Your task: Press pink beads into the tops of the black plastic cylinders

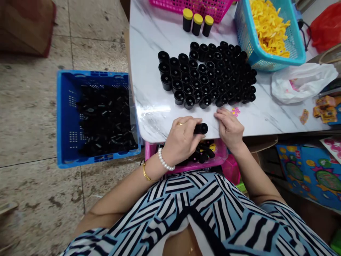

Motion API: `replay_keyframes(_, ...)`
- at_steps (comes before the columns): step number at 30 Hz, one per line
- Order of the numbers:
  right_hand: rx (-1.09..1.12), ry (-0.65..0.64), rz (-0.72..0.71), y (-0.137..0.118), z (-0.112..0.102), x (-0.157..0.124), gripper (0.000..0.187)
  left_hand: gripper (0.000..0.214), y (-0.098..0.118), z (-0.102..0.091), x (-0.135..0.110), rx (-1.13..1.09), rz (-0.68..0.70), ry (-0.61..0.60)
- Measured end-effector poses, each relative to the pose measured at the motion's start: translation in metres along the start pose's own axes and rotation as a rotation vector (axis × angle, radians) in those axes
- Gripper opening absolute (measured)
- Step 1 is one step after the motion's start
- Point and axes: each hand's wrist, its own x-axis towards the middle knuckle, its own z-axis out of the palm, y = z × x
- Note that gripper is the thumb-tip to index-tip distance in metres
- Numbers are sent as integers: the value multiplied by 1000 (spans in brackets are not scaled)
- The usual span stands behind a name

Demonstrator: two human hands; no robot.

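Left hand (182,138) around black tube (201,128)

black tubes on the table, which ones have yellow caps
The three capped tubes standing in a row at the table's far edge, by the pink basket; the big cluster of tubes stands open, uncapped.

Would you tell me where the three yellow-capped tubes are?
The yellow-capped tubes stand upright at the table's far edge, between the pink basket and the black tubes.

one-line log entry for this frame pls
left hand: grips black tube | right hand: flat on table edge | upright tubes: clustered beyond
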Motion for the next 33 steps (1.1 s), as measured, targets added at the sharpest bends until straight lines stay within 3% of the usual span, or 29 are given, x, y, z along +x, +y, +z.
replay_keyframes(6, -76, 101, 139, -7, -24, -17, 21, 26, 1, -1, -8, 140, -55, 32)
replay_keyframes(11, -137, 127, 306, -1, -39, -31, 14, 41, -1, -2, -9, 130, -57, 42)
replay_keyframes(16, -81, 123, 424, 2, -45, -30, 16, 39, -2, 0, -8, 135, -36, 79)
replay_keyframes(21, -176, -65, 280, 5, -39, -13, 15, 37, -1, 2, -9, 145, -35, 79)
replay_keyframes(24, -274, -85, 172, 6, -34, -10, 11, 35, 0, 4, -10, 137, -43, 91)
replay_keyframes(27, -245, -53, 182, -8, -31, -12, 13, 32, 0, 5, -10, 145, -38, 91)
replay_keyframes(30, 2, -59, 326, -39, -28, -11, 16, 32, 1, 4, -9, 147, -39, 70)
replay_keyframes(33, 157, -55, 326, -70, -19, -4, 12, 29, 2, 2, -8, 139, -54, 60)
